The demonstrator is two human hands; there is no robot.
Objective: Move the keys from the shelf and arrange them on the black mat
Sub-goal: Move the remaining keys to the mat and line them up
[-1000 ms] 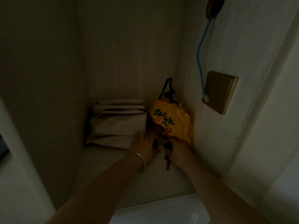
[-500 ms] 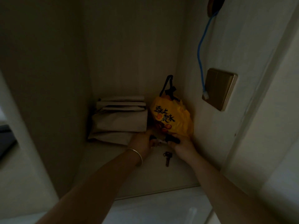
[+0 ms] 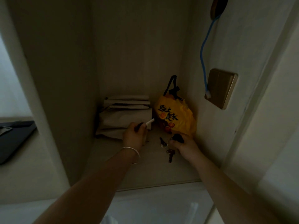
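I look down into a dim shelf point(image 3: 145, 167) with pale walls. My left hand point(image 3: 134, 135) is up off the shelf floor, in front of the folded bags point(image 3: 124, 117). Its fingers are closed on a key with a dark head and a white tip point(image 3: 149, 122). The white tip sticks out up and to the right, toward the yellow bag point(image 3: 176, 117). There is a thin bangle point(image 3: 132, 153) on that wrist.

My right hand point(image 3: 186, 145) is low, near the right wall, just in front of the yellow bag. Its fingers are pinched shut on a dark fob point(image 3: 178, 137). A small ring and a key point(image 3: 162, 142) hang off the fob to the left, just above the shelf floor. I cannot tell if that key touches the floor.

One more key point(image 3: 170, 155) lies flat on the shelf floor, just below my right hand. It points toward me. No hand holds it.

The yellow bag stands in the back right corner. It has dark writing and a black strap point(image 3: 172, 86) on top. The folded bags are stacked in the back left corner.

On the right wall there is a brown switch point(image 3: 221, 88). A blue cord point(image 3: 203, 50) hangs down next to it.

Far left, past the shelf wall, I see part of the black mat point(image 3: 14, 139) on a pale top. Something gray lies on it, but it is too dark to tell what it is.
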